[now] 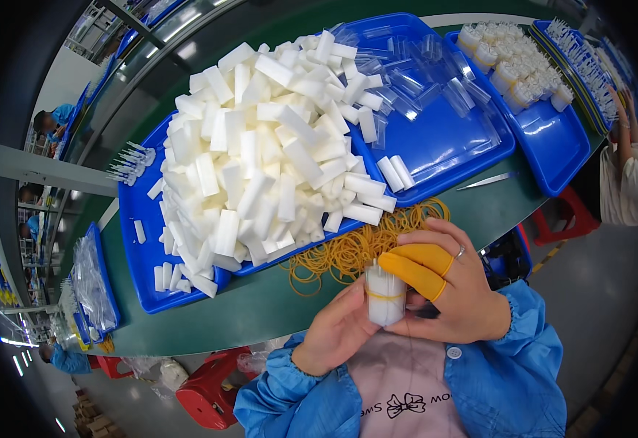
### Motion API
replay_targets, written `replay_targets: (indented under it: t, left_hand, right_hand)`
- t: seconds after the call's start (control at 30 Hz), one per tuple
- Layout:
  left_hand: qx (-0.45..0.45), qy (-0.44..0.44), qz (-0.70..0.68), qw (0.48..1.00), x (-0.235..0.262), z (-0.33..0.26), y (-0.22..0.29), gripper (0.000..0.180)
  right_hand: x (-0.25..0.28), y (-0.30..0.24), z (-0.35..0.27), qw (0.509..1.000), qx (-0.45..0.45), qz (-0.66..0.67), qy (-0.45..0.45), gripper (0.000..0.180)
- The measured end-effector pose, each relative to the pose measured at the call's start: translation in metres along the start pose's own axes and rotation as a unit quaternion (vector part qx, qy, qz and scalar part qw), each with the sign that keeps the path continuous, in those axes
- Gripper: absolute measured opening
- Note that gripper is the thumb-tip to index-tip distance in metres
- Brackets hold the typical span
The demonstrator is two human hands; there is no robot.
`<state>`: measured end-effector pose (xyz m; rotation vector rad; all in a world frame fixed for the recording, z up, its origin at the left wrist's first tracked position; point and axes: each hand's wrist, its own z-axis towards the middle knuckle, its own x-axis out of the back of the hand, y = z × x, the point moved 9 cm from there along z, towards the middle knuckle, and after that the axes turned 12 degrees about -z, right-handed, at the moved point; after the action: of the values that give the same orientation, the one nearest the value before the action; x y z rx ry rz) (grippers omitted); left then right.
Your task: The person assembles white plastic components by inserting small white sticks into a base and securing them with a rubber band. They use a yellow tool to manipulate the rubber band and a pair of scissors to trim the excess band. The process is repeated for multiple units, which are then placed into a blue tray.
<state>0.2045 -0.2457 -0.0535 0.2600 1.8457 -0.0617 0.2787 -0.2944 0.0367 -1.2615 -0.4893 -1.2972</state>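
Between my two hands, in front of my chest, is a small bundle of white foam blocks in clear plastic [387, 309], with a yellow rubber band around it. My left hand [339, 330] grips its left side, thumb and fingers against it. My right hand [468, 310], with yellow finger cots on two fingers and a ring, holds the bundle from the right, fingertips at its top. Just beyond the hands a pile of yellow rubber bands [332, 252] lies on the green table [220, 330]. A large heap of white foam blocks [249, 153] fills the tray behind it.
A blue tray [454, 164] holds clear plastic pieces [410, 95] and a few foam blocks. Tweezers [486, 180] lie beside it. Banded bundles [508, 66] sit in another tray at far right, near another person [621, 182]. A red stool [206, 398] stands below the table's left edge.
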Motion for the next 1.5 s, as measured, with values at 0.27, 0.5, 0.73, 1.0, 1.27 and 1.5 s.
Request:
replay_targets:
  t: [0.27,0.5,0.73,1.0,1.27,1.5]
  left_hand:
    - [-0.032,0.054,0.088,0.994,0.014,-0.002,0.001,0.058]
    - [0.027,0.027,0.161,0.986,0.006,-0.004,-0.013,0.067]
    - [-0.179,0.015,0.310,0.934,-0.009,-0.009,0.020,0.068]
    - [-0.244,0.085,0.328,0.909,0.003,-0.028,0.033,0.040]
    - [-0.221,0.075,0.317,0.919,-0.019,-0.031,0.029,0.027]
    - [-0.420,-0.004,0.748,0.514,-0.097,-0.033,0.046,0.045]
  right_hand:
    - [0.001,0.003,0.005,0.999,0.009,0.053,-0.001,0.068]
    - [-0.005,0.019,-0.006,0.943,0.008,0.322,-0.080,0.064]
    - [0.098,0.115,-0.030,0.932,-0.195,0.224,0.207,0.042]
    - [0.189,0.312,-0.100,0.837,-0.362,-0.268,0.310,0.048]
    - [0.193,0.253,-0.082,0.809,-0.284,-0.282,0.430,0.045]
    - [0.043,0.034,-0.024,0.836,0.092,0.538,-0.057,0.043]
